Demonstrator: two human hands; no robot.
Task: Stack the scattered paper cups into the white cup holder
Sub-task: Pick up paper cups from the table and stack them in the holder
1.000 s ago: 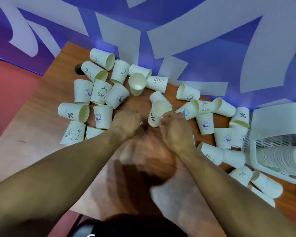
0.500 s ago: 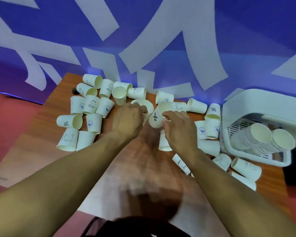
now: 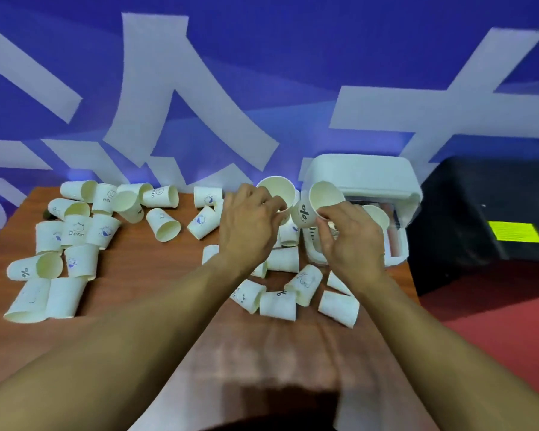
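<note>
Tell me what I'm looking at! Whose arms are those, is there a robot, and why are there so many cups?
No machine here: those are a person's two bare arms. The picture comes from a camera worn on that person's head, looking forward and down, so you see what they see. The left hand holds one paper cup, and the right hand holds a cup with a % sign; both open mouths face the camera. Many more loose cups lie scattered on the brown table, some upside down, some on their sides. At the back right sits the white cup holder, where the cups are meant to go. Behind is a blue wall with big white shapes.
</note>
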